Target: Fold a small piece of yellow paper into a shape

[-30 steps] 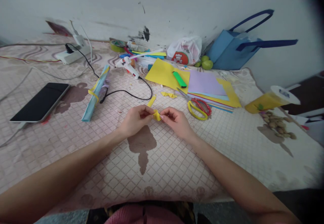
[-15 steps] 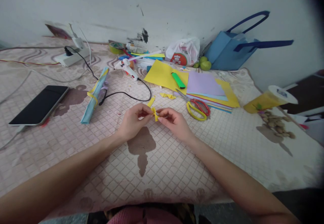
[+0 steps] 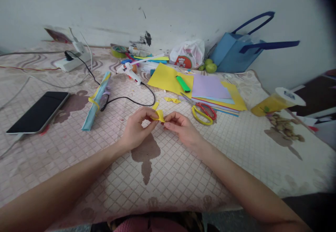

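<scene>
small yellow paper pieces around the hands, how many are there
3: a bent piece held between the left hand and right hand, a narrow strip beyond the left fingers, and a zigzag-folded piece by the metal scissors with red and yellow handles. Fingers may hide more.

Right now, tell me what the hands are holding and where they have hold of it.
A small yellow paper piece: the left hand pinches its left end, and the right hand's fingertips are at its lower right end.
</scene>
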The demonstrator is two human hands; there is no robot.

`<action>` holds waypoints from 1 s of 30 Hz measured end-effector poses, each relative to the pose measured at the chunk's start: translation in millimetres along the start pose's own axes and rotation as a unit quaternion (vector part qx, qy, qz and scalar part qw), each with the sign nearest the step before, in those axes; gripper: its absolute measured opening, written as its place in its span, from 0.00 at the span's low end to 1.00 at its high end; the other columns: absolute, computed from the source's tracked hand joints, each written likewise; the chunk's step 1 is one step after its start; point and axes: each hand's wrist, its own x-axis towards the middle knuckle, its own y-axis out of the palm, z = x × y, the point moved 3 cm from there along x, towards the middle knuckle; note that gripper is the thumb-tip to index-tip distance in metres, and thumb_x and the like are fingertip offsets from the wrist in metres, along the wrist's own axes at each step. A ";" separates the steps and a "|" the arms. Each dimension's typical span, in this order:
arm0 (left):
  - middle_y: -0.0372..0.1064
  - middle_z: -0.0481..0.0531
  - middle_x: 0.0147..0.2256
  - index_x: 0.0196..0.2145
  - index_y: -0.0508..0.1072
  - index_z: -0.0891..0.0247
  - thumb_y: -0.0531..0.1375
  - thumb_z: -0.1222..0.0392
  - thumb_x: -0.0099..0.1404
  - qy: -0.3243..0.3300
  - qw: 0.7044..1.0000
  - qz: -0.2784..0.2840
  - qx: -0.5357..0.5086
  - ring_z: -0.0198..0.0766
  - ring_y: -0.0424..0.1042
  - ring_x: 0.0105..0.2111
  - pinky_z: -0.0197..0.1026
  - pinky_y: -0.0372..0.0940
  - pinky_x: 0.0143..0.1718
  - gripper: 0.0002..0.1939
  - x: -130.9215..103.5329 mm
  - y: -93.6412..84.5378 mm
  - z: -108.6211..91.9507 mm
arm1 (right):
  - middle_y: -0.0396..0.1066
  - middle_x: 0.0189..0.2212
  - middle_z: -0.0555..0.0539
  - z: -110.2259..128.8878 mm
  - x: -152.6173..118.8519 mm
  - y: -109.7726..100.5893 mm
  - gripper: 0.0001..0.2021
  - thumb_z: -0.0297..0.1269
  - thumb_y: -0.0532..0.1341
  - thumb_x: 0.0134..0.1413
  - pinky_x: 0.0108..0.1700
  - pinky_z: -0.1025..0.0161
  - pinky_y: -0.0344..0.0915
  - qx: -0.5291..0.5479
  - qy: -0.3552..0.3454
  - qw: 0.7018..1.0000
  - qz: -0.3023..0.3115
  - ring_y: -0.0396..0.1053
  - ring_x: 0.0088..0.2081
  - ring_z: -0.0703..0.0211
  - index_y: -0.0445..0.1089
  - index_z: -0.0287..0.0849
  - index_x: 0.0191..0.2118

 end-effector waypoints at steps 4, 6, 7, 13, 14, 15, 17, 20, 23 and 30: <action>0.70 0.51 0.35 0.36 0.70 0.62 0.60 0.67 0.61 -0.014 1.000 0.005 0.013 0.36 0.70 0.36 0.42 0.67 0.40 0.05 -0.7 0.5 -1.1 | 0.70 0.36 0.51 2.8 -1.3 1.2 0.07 0.34 0.68 0.46 0.43 0.63 0.64 -0.009 -0.018 1.000 -0.001 0.67 0.37 0.64 0.71 0.44 0.32; 0.70 0.51 0.35 0.36 0.70 0.62 0.60 0.67 0.62 -0.010 1.000 0.004 0.026 0.36 0.70 0.36 0.41 0.66 0.40 0.04 -0.9 0.4 -2.7 | 0.71 0.40 0.50 4.6 -2.1 2.6 0.06 0.34 0.68 0.47 0.45 0.62 0.63 -0.010 -0.023 1.000 0.005 0.67 0.40 0.63 0.71 0.44 0.32; 0.70 0.51 0.35 0.36 0.70 0.62 0.60 0.67 0.62 -0.006 0.999 0.002 0.034 0.36 0.70 0.36 0.41 0.66 0.40 0.04 -0.9 0.3 -3.7 | 0.71 0.41 0.50 5.2 -2.4 3.0 0.06 0.34 0.68 0.47 0.46 0.62 0.63 -0.011 -0.024 1.000 0.008 0.68 0.41 0.63 0.71 0.44 0.32; 0.70 0.50 0.34 0.36 0.70 0.62 0.59 0.69 0.61 0.043 0.996 -0.003 0.076 0.35 0.70 0.35 0.41 0.66 0.39 0.05 -0.5 -0.1 -11.0 | 0.71 0.37 0.51 3.1 -1.8 2.5 0.07 0.34 0.69 0.46 0.46 0.62 0.63 -0.007 -0.017 1.000 0.018 0.68 0.40 0.63 0.71 0.45 0.33; 0.70 0.50 0.34 0.36 0.70 0.62 0.59 0.69 0.61 0.052 0.995 -0.002 0.082 0.35 0.70 0.35 0.41 0.66 0.39 0.05 -0.4 -0.1 -11.9 | 0.71 0.37 0.52 2.6 -1.6 2.8 0.08 0.34 0.69 0.45 0.46 0.62 0.64 -0.004 -0.013 1.000 0.023 0.68 0.39 0.63 0.71 0.45 0.33; 0.70 0.50 0.34 0.36 0.70 0.62 0.59 0.69 0.61 0.061 0.994 -0.001 0.088 0.35 0.70 0.35 0.41 0.66 0.39 0.06 -0.4 -0.1 -12.5 | 0.71 0.36 0.52 2.3 -1.5 3.3 0.08 0.33 0.69 0.45 0.46 0.62 0.64 -0.001 -0.010 1.000 0.028 0.68 0.38 0.64 0.71 0.45 0.33; 0.70 0.50 0.34 0.36 0.70 0.61 0.59 0.70 0.61 0.073 0.992 -0.002 0.099 0.35 0.70 0.35 0.40 0.66 0.39 0.06 -0.4 -0.2 -13.3 | 0.71 0.35 0.52 2.7 -1.7 4.2 0.08 0.34 0.69 0.45 0.46 0.61 0.64 -0.001 -0.011 0.999 0.033 0.68 0.38 0.64 0.71 0.45 0.33; 0.70 0.49 0.33 0.36 0.69 0.61 0.60 0.71 0.60 0.078 0.991 -0.002 0.110 0.35 0.70 0.35 0.40 0.65 0.38 0.07 -0.5 0.0 -14.1 | 0.72 0.38 0.51 5.2 -2.6 4.3 0.08 0.34 0.69 0.45 0.48 0.60 0.64 -0.010 -0.031 0.999 0.022 0.69 0.41 0.63 0.71 0.45 0.33; 0.70 0.48 0.33 0.35 0.69 0.61 0.59 0.70 0.60 0.074 0.990 -0.003 0.117 0.34 0.70 0.34 0.39 0.66 0.38 0.07 -0.5 0.7 -15.3 | 0.71 0.42 0.50 6.9 -3.3 4.5 0.09 0.35 0.69 0.45 0.49 0.59 0.65 -0.028 -0.044 0.998 0.020 0.68 0.44 0.61 0.70 0.46 0.34; 0.70 0.49 0.33 0.36 0.69 0.61 0.58 0.70 0.61 0.067 0.989 -0.017 0.131 0.35 0.71 0.34 0.40 0.66 0.38 0.06 -1.1 0.1 -16.1 | 0.71 0.46 0.49 8.1 -3.3 7.7 0.11 0.38 0.69 0.44 0.52 0.56 0.64 -0.051 -0.048 0.997 0.031 0.68 0.48 0.58 0.70 0.47 0.35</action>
